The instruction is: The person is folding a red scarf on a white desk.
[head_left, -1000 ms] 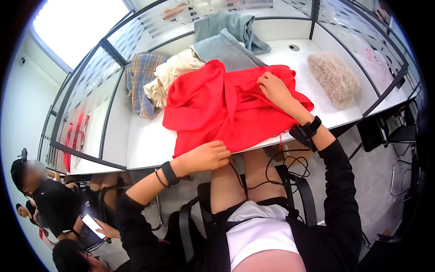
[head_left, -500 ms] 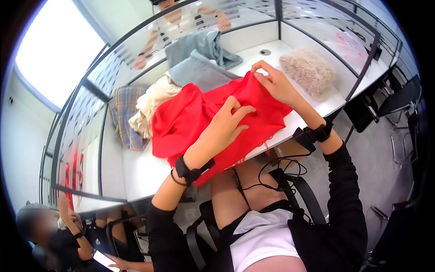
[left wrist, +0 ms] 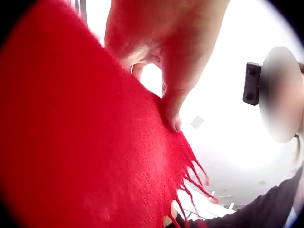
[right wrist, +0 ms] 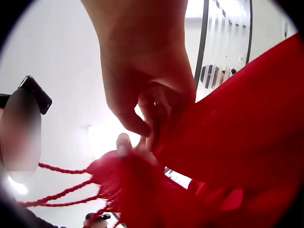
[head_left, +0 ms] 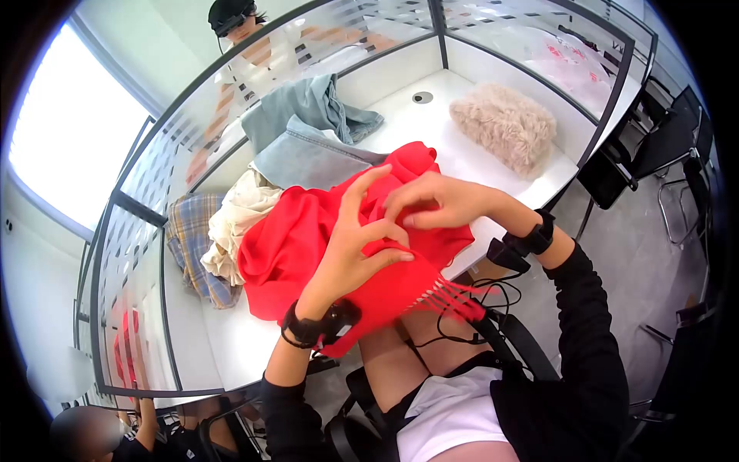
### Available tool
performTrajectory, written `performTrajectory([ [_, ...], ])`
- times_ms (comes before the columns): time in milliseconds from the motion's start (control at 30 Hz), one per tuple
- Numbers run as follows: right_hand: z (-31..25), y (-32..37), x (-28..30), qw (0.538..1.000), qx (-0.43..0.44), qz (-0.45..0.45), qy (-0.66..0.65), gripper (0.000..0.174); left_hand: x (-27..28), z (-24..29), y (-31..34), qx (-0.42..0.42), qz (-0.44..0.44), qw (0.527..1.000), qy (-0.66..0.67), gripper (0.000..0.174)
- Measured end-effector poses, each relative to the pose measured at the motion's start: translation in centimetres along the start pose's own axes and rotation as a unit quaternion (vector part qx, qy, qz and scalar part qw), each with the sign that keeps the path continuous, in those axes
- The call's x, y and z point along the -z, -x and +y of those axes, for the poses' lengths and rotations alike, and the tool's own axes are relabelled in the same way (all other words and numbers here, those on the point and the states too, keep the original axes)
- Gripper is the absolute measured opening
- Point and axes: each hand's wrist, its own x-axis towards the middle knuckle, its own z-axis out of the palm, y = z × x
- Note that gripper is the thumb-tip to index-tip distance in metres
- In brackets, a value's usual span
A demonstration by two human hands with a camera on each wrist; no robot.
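A red scarf (head_left: 292,246) with a fringed end (head_left: 454,296) is lifted off the white desk (head_left: 477,165) in front of my chest. My left hand (head_left: 358,239) holds it from below, index finger pointing up and the other fingers curled into the cloth. My right hand (head_left: 439,202) pinches a fold right beside the left fingertips. In the left wrist view the scarf (left wrist: 71,142) fills the frame under my left hand (left wrist: 161,57). In the right wrist view my right hand (right wrist: 142,71) nips the red cloth (right wrist: 237,128). The rest of the scarf trails on the desk.
Behind the scarf lie a grey denim garment (head_left: 308,154), a cream cloth (head_left: 239,215) and a plaid shirt (head_left: 188,242). A fluffy beige cushion (head_left: 504,127) sits at the right. Glass partitions (head_left: 531,73) edge the desk. Black chairs (head_left: 662,146) stand right; a person (head_left: 239,23) sits beyond the glass.
My left hand rose from the desk's front edge up to the right hand. Both hands lifted the scarf toward me, and its fringe now hangs free.
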Motion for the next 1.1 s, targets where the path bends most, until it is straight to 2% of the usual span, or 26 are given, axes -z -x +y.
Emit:
performTrajectory([
  [33, -0.1, 0.3, -0.1, 0.999, -0.027, -0.033, -0.016, 0.027, -0.3, -0.7, -0.3, -0.005, -0.021, 1.000, 0.017, 0.019],
  [67, -0.2, 0.2, -0.4, 0.998, 0.012, -0.048, -0.044, 0.026, -0.5, -1.3, -0.6, -0.009, -0.043, 0.998, 0.034, 0.019],
  [133, -0.9, 0.9, -0.3, 0.995, -0.045, -0.053, -0.072, 0.026, -0.9, -2.4, -0.7, 0.007, -0.101, 0.980, 0.171, 0.019],
  [167, -0.8, 1.4, -0.1, 0.992, -0.085, -0.074, -0.054, 0.024, -1.0, -2.2, -0.4, 0.062, -0.125, 0.977, 0.164, 0.018],
  [200, -0.6, 1.7, -0.6, 0.994, -0.092, -0.049, -0.036, 0.020, -1.2, -2.1, -0.3, 0.065, -0.131, 0.982, 0.115, 0.017],
  [267, -0.6, 2.2, -1.8, 0.991, -0.135, 0.012, -0.003, 0.019, -2.2, -2.4, 0.2, 0.084, -0.133, 0.982, 0.108, 0.017],
  [300, -0.6, 2.4, -2.2, 0.981, -0.190, 0.017, 0.044, 0.023, -2.5, -2.3, 0.3, 0.071, -0.119, 0.987, 0.076, 0.018],
  [400, -1.8, 2.7, -4.3, 0.975, -0.121, 0.170, 0.083, 0.026, -2.5, -1.8, 0.3, 0.032, -0.068, 0.997, -0.020, 0.017],
  [433, -2.1, 3.1, -4.8, 0.964, -0.172, 0.198, 0.051, 0.032, -2.0, -1.8, 0.3, 0.032, -0.041, 0.997, -0.054, 0.016],
  [467, -2.0, 3.7, -5.2, 0.959, -0.176, 0.212, 0.060, 0.032, -1.6, -1.7, 0.4, 0.034, -0.016, 0.995, -0.088, 0.015],
  [500, -1.7, 4.3, -5.5, 0.955, -0.180, 0.225, 0.069, 0.033, -1.6, -2.0, 0.4, 0.027, 0.026, 0.996, -0.085, 0.020],
  [533, -1.5, 4.7, -5.8, 0.951, -0.182, 0.239, 0.079, 0.034, -1.5, -2.2, 0.6, 0.042, 0.032, 0.996, -0.070, 0.020],
  [567, -1.7, 5.0, -5.8, 0.950, -0.170, 0.214, 0.149, 0.037, -1.5, -2.3, 1.0, 0.058, 0.037, 0.996, -0.056, 0.020],
  [700, -1.0, 4.5, -7.5, 0.946, -0.146, 0.238, 0.162, 0.041, -2.2, -1.6, 2.2, 0.065, 0.059, 0.996, -0.032, 0.021],
  [800, -0.9, 3.5, -8.5, 0.947, -0.073, 0.266, 0.165, 0.042, -2.2, -0.7, 2.8, 0.050, 0.076, 0.994, -0.054, 0.022],
  [833, -0.9, 3.3, -8.7, 0.950, -0.062, 0.267, 0.148, 0.035, -2.1, -0.4, 3.2, 0.046, 0.083, 0.993, -0.066, 0.022],
  [967, -1.6, 3.1, -9.2, 0.964, -0.080, 0.209, 0.142, 0.021, -2.1, 0.5, 4.5, 0.087, 0.084, 0.993, -0.019, 0.019],
  [1067, -0.3, 3.4, -9.4, 0.966, -0.067, 0.118, 0.221, 0.022, -1.6, 1.2, 4.8, 0.090, 0.062, 0.994, -0.018, 0.019],
  [1100, 0.0, 3.4, -9.5, 0.968, -0.051, 0.116, 0.215, 0.022, -1.4, 1.6, 4.8, 0.107, 0.039, 0.993, -0.018, 0.020],
])
